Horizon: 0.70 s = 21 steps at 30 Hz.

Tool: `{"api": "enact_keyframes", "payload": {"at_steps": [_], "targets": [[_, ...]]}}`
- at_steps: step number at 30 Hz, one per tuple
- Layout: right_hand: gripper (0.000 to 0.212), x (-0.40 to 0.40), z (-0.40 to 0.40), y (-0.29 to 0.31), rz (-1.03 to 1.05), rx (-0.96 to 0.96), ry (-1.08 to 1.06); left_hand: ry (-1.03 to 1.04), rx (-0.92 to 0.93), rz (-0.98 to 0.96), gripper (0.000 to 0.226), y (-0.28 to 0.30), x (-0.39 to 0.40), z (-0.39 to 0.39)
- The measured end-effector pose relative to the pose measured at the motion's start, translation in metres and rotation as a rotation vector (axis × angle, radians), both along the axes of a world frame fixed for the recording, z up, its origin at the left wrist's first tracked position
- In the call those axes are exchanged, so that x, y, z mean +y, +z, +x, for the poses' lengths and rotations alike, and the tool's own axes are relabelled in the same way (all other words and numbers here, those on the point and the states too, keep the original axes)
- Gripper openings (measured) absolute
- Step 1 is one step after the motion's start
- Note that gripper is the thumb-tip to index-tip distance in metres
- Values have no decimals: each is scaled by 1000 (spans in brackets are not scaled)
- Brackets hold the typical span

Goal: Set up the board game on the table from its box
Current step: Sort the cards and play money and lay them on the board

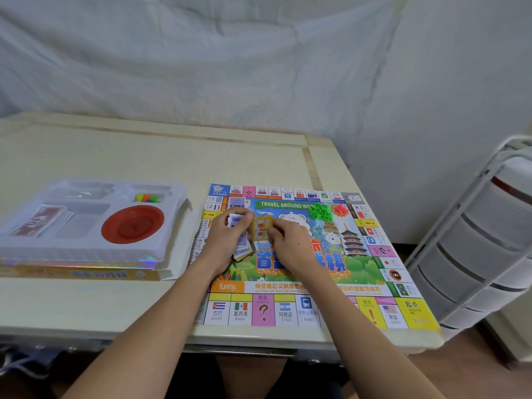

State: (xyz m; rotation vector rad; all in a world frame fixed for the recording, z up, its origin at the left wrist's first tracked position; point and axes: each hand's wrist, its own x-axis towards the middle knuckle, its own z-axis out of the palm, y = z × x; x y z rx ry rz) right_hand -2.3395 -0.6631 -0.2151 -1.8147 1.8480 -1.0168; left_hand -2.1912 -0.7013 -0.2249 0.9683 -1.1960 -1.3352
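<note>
- at the middle of the frame, over the game board [305, 286], both hands work a deck of small cards — the board lies flat on the right half of the desk [144, 156], so the cards can go straight onto its centre.
- left hand [230, 237]: its grip is curled round a fanned stack of blue-backed cards [240, 246], held low over the board, probably so they can be sorted without spilling.
- right hand [288, 243]: its grip pinches a yellow-backed card [262, 228] by its lower right corner, just beside the left hand's stack — seemingly being split off into a separate pile.
- green houses [321, 212] and red pieces [340, 209] sit in two small heaps on the board's upper right, already out of the box and handy for play.
- at the left of the frame the clear plastic tray [172, 226] rests on the box [86, 273]; it holds a red dish [132, 224], paper money [37, 220] and a few coloured pawns [147, 198], each in its own compartment.
- my judgement: setup is partway done; cards are in hand, while money, dish and pawns are not yet unpacked.
</note>
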Motion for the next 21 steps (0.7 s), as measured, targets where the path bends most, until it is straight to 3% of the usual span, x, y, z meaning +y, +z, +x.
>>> {"api": "enact_keyframes", "payload": {"at_steps": [4,11,13,16,21], "targets": [[25,-2,0,2,-18,44,-5,15,-5,-1,13,0,1,0],[13,-4,-2,5,-11,-125,-62,32,19,85,5,2,0,0],[10,-10,-6,12,8,-173,-51,62,105,143,4,5,-4,0],[8,-31,-13,28,43,-237,-85,129,378,255,7,21,-20,2],[11,-89,-13,33,211,-93,-166,135,537,289,9,41,-52,10]]}}
